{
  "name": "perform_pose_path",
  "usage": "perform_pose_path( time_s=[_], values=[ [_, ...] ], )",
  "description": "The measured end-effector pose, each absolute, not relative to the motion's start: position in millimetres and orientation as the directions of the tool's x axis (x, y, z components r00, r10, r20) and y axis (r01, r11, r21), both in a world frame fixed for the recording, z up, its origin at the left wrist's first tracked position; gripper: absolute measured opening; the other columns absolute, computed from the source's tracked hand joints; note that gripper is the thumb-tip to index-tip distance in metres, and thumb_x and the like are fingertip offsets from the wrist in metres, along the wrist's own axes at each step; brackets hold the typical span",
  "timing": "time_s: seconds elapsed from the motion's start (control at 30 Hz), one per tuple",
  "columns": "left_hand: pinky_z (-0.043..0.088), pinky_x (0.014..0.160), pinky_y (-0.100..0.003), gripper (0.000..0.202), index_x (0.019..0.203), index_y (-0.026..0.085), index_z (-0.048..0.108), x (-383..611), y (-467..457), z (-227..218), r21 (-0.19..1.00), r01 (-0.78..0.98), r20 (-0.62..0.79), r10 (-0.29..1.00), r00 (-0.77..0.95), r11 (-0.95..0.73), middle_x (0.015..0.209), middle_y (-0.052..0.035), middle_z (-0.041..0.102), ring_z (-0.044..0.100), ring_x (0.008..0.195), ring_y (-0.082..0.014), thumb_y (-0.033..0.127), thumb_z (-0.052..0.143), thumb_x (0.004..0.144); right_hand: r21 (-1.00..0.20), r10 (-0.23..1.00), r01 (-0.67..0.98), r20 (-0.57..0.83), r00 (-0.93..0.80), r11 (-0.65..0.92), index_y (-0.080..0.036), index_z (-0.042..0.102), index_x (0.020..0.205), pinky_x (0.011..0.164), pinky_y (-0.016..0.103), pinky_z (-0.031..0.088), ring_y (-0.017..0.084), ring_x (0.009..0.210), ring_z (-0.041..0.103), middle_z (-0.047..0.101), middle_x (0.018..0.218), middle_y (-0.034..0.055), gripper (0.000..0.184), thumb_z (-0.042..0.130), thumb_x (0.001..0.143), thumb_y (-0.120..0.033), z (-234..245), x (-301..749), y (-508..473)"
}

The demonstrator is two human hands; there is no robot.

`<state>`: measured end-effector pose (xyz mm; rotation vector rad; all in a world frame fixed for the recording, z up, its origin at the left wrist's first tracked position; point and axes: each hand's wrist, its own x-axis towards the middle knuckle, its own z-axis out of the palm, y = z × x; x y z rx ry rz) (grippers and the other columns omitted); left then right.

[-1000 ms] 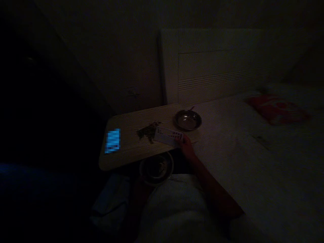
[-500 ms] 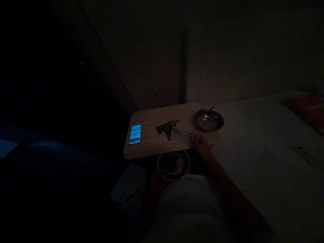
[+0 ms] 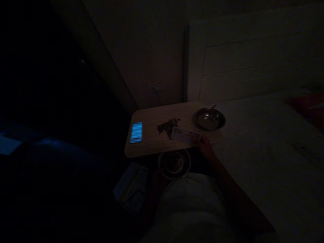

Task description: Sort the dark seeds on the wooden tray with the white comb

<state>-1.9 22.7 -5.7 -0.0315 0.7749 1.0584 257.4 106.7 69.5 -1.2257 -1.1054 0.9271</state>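
My right hand (image 3: 204, 144) grips one end of a pale plastic piece with a row of slots (image 3: 186, 133), whose exact kind I cannot make out. Its far end rests by a scattered heap of small dark bits (image 3: 167, 127), like seeds or dried leaves, on a light wooden tabletop (image 3: 144, 148). Just below the table's front edge, my left hand (image 3: 159, 177) holds a round metal bowl (image 3: 187, 170) by its left side. Some dark and pale matter shows inside the bowl. Dim light hides most of the left fingers.
A second metal bowl (image 3: 210, 118), with a thin handle poking over its back rim, stands at the table's right end. A lit phone (image 3: 136, 132) lies at the left end. A wall socket (image 3: 154, 87) with a cord sits behind. A pale bed (image 3: 263, 145) lies to the right.
The whole view has shifted slightly. My hands, the slotted piece, the heap and both bowls keep nearly the same places relative to each other.
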Motion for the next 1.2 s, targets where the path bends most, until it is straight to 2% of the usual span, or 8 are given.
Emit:
perform_pose_path(
  time_s=[0.07, 0.3, 0.5, 0.67, 0.77, 0.87, 1.07, 1.2],
  values=[
    [0.046, 0.097, -0.041, 0.032, 0.099, 0.016, 0.069, 0, 22, 0, 0.363, -0.793, -0.639, 0.75, 0.17, 0.489, 0.087, -0.0055, 0.076, 0.068, 0.099, -0.0273, 0.008, 0.058, 0.07, -0.99, 0.957, 0.037, 0.142, 0.254, 0.137, -0.02, 0.07, 0.097, 0.085, 0.037, 0.05, 0.022, 0.09, 0.065, 0.074, 0.097, 0.005, 0.031, 0.067, 0.074, -0.041, 67, 259, 107],
    [0.05, 0.089, -0.041, 0.02, 0.09, 0.011, 0.069, 5, 26, 10, 0.33, -0.781, -0.714, 0.681, 0.16, 0.53, 0.084, -0.0099, 0.075, 0.07, 0.084, -0.026, 0.012, 0.056, 0.075, -0.991, 0.969, 0.036, 0.134, 0.209, 0.129, -0.022, 0.07, 0.098, 0.084, 0.036, 0.05, 0.023, 0.091, 0.065, 0.074, 0.099, 0.0037, 0.031, 0.067, 0.074, -0.043, 66, 261, 108],
    [0.049, 0.091, -0.042, 0.023, 0.092, 0.009, 0.069, 5, 26, 11, 0.328, -0.777, -0.702, 0.689, 0.181, 0.538, 0.087, -0.0126, 0.075, 0.07, 0.086, -0.0274, 0.011, 0.054, 0.075, -0.99, 0.963, 0.037, 0.143, 0.23, 0.138, -0.022, 0.07, 0.096, 0.084, 0.037, 0.05, 0.024, 0.091, 0.065, 0.074, 0.098, 0.0041, 0.031, 0.068, 0.073, -0.043, 68, 261, 109],
    [0.048, 0.093, -0.045, 0.025, 0.094, 0.01, 0.07, 7, 26, 13, 0.316, -0.785, -0.71, 0.682, 0.176, 0.532, 0.082, -0.012, 0.075, 0.07, 0.085, -0.029, 0.013, 0.055, 0.073, -0.991, 0.968, 0.009, 0.135, 0.21, 0.136, -0.022, 0.07, 0.096, 0.085, 0.037, 0.05, 0.023, 0.09, 0.065, 0.074, 0.096, 0.0035, 0.031, 0.069, 0.072, -0.042, 67, 260, 112],
    [0.047, 0.095, -0.047, 0.033, 0.101, 0.009, 0.069, 6, 26, 12, 0.294, -0.784, -0.669, 0.703, 0.24, 0.547, 0.088, -0.0136, 0.075, 0.069, 0.092, -0.0316, 0.013, 0.057, 0.071, -0.993, 0.975, -0.006, 0.119, 0.185, 0.122, -0.022, 0.07, 0.098, 0.086, 0.038, 0.049, 0.023, 0.09, 0.065, 0.074, 0.097, 0.0038, 0.032, 0.069, 0.073, -0.042, 66, 261, 110],
    [0.047, 0.095, -0.046, 0.04, 0.108, 0.011, 0.068, 4, 27, 8, 0.299, -0.788, -0.667, 0.709, 0.231, 0.538, 0.09, -0.011, 0.076, 0.069, 0.093, -0.0297, 0.011, 0.056, 0.07, -0.992, 0.976, -0.004, 0.123, 0.178, 0.126, -0.022, 0.07, 0.098, 0.085, 0.038, 0.05, 0.024, 0.091, 0.065, 0.074, 0.098, 0.0042, 0.033, 0.069, 0.073, -0.042, 66, 263, 108],
    [0.05, 0.09, -0.041, 0.024, 0.093, 0.012, 0.07, 3, 26, 1, 0.361, -0.785, -0.66, 0.733, 0.166, 0.503, 0.088, -0.0108, 0.076, 0.07, 0.085, -0.0262, 0.011, 0.058, 0.073, -0.99, 0.97, -0.003, 0.135, 0.204, 0.139, -0.022, 0.071, 0.098, 0.087, 0.038, 0.049, 0.023, 0.092, 0.064, 0.073, 0.098, 0.0034, 0.032, 0.069, 0.073, -0.042, 62, 264, 111],
    [0.052, 0.087, -0.04, 0.025, 0.095, 0.014, 0.07, 1, 26, -4, 0.364, -0.791, -0.622, 0.76, 0.188, 0.493, 0.089, -0.0089, 0.076, 0.071, 0.086, -0.0258, 0.01, 0.057, 0.073, -0.993, 0.979, -0.03, 0.104, 0.178, 0.111, -0.023, 0.07, 0.1, 0.086, 0.037, 0.05, 0.023, 0.091, 0.064, 0.073, 0.099, 0.0028, 0.033, 0.07, 0.072, -0.04, 61, 263, 110]
  ],
)
